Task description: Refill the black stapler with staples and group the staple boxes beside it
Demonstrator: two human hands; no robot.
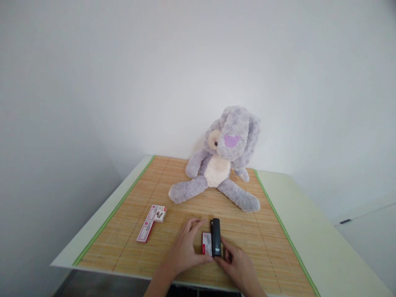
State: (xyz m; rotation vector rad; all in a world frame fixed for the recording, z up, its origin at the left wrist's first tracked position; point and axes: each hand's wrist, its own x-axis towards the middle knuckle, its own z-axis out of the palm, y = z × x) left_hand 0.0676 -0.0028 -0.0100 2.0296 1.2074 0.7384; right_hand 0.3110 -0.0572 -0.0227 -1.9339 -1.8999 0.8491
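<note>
— At mat's near edge, item one? 
— Left hand, fingers curled around a small red-and-white box. Right hand, fingertips pinching the black stapler just beside it.
— Step?
— Likely bringing box and stapler together; next calls for a steady hold.
— Beyond?
— Two more boxes, plush rabbit, bamboo mat.

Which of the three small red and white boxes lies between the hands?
The box beside the black stapler; the other two boxes lie apart, further left.
</note>
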